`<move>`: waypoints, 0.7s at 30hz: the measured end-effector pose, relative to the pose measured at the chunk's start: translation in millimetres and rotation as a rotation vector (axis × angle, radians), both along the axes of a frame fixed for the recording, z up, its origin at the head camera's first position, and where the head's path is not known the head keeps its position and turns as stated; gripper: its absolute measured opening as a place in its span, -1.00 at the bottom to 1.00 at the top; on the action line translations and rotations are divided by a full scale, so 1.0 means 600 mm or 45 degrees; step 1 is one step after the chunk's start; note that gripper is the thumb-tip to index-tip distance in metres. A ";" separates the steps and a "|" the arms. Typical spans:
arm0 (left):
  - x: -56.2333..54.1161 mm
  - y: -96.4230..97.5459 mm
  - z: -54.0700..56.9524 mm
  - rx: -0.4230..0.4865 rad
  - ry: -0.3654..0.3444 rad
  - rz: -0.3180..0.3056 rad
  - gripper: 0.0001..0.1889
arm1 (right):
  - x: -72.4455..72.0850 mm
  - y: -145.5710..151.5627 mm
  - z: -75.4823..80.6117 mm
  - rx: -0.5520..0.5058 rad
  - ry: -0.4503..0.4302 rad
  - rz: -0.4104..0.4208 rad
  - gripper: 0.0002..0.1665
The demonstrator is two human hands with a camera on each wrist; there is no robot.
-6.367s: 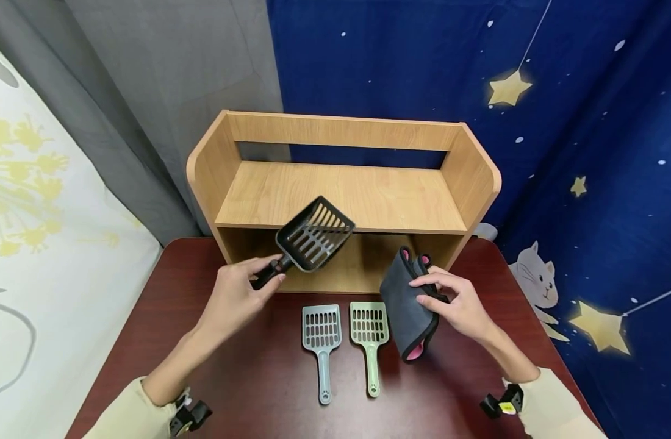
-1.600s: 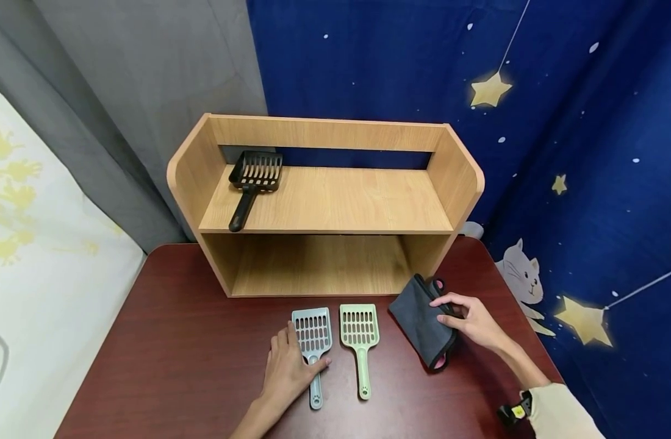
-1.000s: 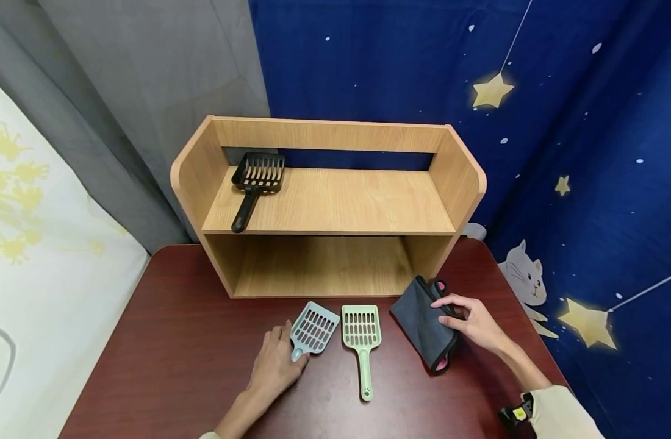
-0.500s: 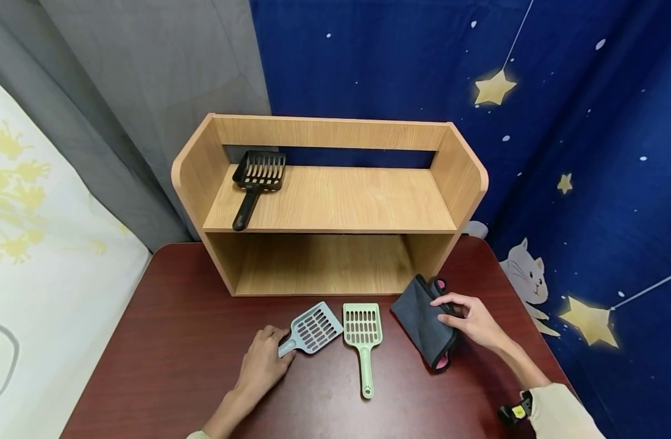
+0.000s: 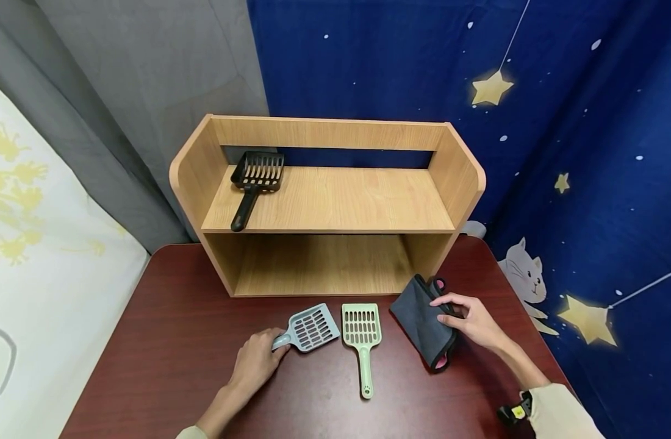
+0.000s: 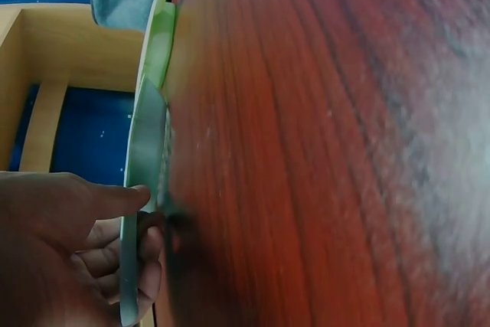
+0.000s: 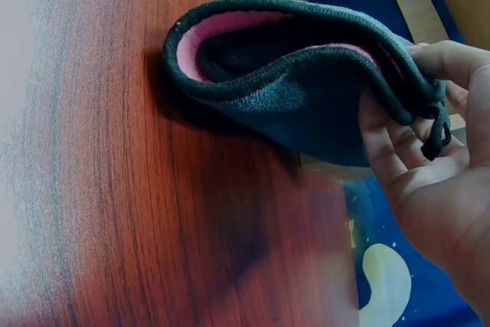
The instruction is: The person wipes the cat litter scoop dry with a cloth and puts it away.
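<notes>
One pale blue slotted scoop [image 5: 312, 328] is sitting in front of the two-tier wooden shelf [image 5: 324, 198], a little left of its middle. I'm seeing one left hand [image 5: 255, 360] pinching its handle between thumb and fingers, the slotted head slanting up toward the right. Whether that head is touching the one dark red table [image 5: 171, 353] beneath it, I cannot tell.

Altogether I'm counting three scoops. One pale green scoop [image 5: 363, 344] is lying in front of the shelf, slightly right of its middle and just beside the blue head, its handle pointing away from the shelf. One black scoop [image 5: 255, 183] is resting on the shelf's upper tier at the left end, its handle reaching toward the front edge.

One folded dark grey cloth [image 5: 423, 323] is showing black edging and a pink inner side in front of the shelf's right end. One right hand [image 5: 473, 320] is gripping it by the upper edge, thumb on one side and fingers on the other. One small black wrist device [image 5: 513, 413] is showing at the cream right sleeve [image 5: 563, 414].

Behind the shelf, one grey curtain [image 5: 176, 73] and one navy curtain [image 5: 379, 61] are hanging, the navy one carrying three yellow stars and one grey cat.
</notes>
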State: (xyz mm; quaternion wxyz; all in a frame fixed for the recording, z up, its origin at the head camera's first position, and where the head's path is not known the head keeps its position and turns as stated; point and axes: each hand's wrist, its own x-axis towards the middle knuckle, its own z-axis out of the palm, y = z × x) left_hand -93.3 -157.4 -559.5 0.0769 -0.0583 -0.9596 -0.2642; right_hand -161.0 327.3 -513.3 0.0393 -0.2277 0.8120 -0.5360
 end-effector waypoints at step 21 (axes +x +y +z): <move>-0.020 -0.004 0.063 -0.001 0.089 -0.151 -0.75 | 0.015 -0.044 0.061 -0.019 0.146 0.011 -0.68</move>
